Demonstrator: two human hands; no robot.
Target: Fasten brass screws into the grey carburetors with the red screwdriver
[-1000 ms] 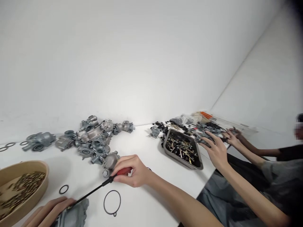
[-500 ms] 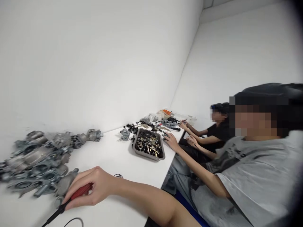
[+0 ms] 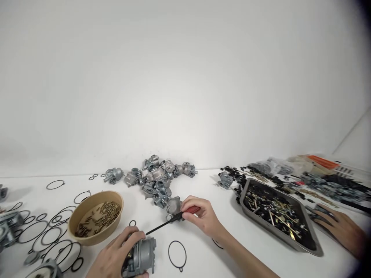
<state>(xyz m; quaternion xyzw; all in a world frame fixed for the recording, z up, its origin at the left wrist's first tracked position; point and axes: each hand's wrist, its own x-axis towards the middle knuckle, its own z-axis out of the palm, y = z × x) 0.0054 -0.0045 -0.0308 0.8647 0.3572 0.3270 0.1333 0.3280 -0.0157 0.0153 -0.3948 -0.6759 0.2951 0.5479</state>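
Observation:
My left hand (image 3: pixel 116 251) is wrapped round a grey metal carburetor (image 3: pixel 145 255) low in the view, over the table's near side. Between the thumb and fingers of my right hand (image 3: pixel 201 218) is a screwdriver (image 3: pixel 191 210) with a red and black handle. Its dark shaft points left, the tip close to the top of the held carburetor; whether they touch I cannot tell. Behind my right hand lies a pile of carburetors (image 3: pixel 158 175), one of them just beyond the screwdriver. A black rubber gasket ring (image 3: pixel 177 256) lies between my hands.
A tan bowl (image 3: pixel 72 226) of brass-coloured screws stands left, among several black rings (image 3: pixel 52 236). Further carburetor parts (image 3: pixel 10 227) sit at the left edge. On the right is a metal tray (image 3: pixel 315 247) of small parts, with another person's hand (image 3: pixel 339 227) beside it.
The view has swung left and down from the co-workers to the table before me. My left hand with the carburetor has come into view. My right hand still holds the screwdriver.

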